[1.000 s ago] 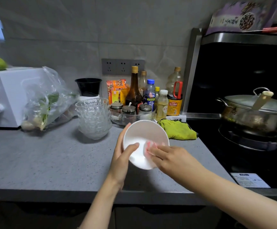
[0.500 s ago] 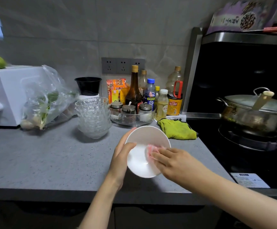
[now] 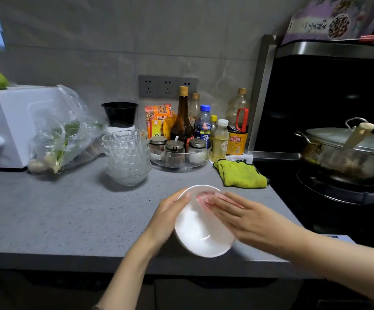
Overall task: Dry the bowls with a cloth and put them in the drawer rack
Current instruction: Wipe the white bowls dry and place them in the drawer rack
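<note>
A white bowl (image 3: 200, 231) is tilted toward me above the counter's front edge. My left hand (image 3: 167, 217) grips its left rim, thumb over the edge. My right hand (image 3: 237, 214) lies with straight fingers inside the bowl and presses a small pink cloth (image 3: 203, 196) against the far inner wall. Only a bit of the cloth shows beyond my fingertips. A stack of clear glass bowls (image 3: 126, 156) stands on the counter behind, to the left. The drawer rack is not in view.
A round tray of spice jars (image 3: 179, 158) and several bottles (image 3: 182, 118) stand at the back. A green cloth (image 3: 239, 174) lies by the stove, where a lidded pot (image 3: 346, 153) sits. At left are a white appliance (image 3: 5, 124) and a plastic bag of vegetables (image 3: 63, 135).
The bowl has dropped lower and nearer to me. My right hand has slid the pink cloth up to the far inner wall, its fingers now stretched flat.
</note>
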Tool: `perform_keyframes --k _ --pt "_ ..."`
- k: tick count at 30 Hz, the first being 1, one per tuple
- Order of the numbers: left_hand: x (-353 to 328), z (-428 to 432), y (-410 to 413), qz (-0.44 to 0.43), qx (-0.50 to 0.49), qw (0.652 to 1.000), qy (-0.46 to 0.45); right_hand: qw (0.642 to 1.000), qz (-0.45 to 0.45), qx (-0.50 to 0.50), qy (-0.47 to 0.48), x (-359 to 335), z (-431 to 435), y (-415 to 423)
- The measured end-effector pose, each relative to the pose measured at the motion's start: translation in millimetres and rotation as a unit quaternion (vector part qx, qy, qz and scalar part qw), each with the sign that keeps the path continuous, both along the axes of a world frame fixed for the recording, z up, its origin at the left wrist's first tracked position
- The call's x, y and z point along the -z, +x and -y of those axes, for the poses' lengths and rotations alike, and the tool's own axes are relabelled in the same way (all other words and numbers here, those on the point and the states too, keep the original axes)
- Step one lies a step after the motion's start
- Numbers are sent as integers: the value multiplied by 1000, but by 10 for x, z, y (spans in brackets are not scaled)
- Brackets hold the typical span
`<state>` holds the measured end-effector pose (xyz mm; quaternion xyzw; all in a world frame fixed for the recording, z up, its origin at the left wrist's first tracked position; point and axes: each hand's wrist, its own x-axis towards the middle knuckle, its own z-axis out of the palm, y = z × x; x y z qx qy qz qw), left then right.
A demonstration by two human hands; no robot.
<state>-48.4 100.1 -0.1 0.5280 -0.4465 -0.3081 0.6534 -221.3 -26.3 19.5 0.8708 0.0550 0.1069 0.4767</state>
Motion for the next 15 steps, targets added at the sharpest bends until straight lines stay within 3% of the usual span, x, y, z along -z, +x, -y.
perform_keyframes --k 3,5,7,9,12,13,15 --pt "-96 9 29 46 73 995 44 991 -1 45 -129 -43 97 18" --pt "-122 18 19 48 79 994 51 989 12 53 -141 -34 131 49" --pt "-110 21 19 30 55 997 46 998 26 38 -39 -24 75 112" --pt "-93 34 18 -10 2 1000 27 990 15 22 135 34 -40 137" --pt "-50 69 -15 -36 -64 997 -5 927 2 20 375 104 -287 108" --pt "-41 71 -39 -48 -70 996 -11 905 -6 9 425 78 -342 118" --pt "-31 80 -86 -55 -63 996 -8 913 -41 5 407 111 -346 141"
